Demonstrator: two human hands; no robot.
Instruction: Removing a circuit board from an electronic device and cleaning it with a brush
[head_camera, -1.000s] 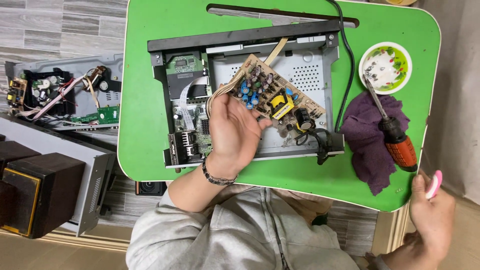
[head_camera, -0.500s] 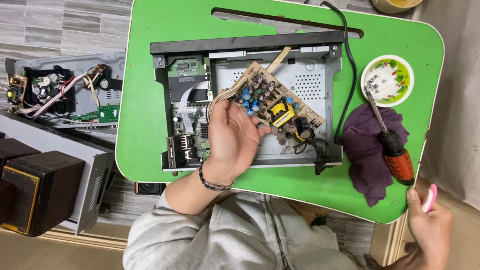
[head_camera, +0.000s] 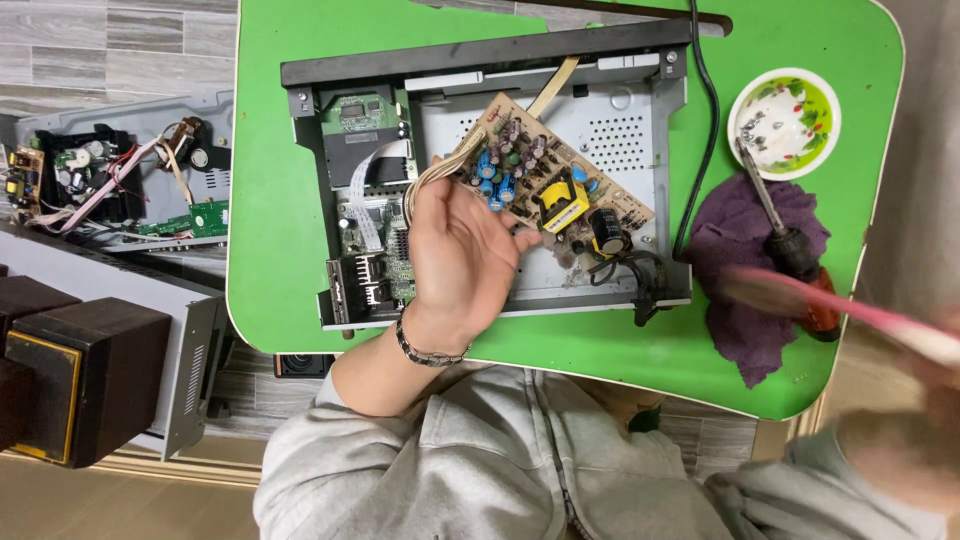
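The tan circuit board (head_camera: 548, 190) sits tilted over the open metal chassis (head_camera: 640, 150) on the green table (head_camera: 280, 200). The left hand (head_camera: 460, 255) props it up, fingers closed on its lower edge. The right hand (head_camera: 915, 400) is a blur clutching a pink stick-like tool (head_camera: 850, 310), just above the screwdriver (head_camera: 790, 245) on the purple cloth (head_camera: 740, 320).

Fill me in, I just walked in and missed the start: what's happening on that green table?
A person has an opened electronics chassis on the green table. Their left hand tilts a tan circuit board up out of it, wires attached. The right hand, blurred in motion, brings over a thin pink tool. A screwdriver rests on a purple cloth beside a small dish.
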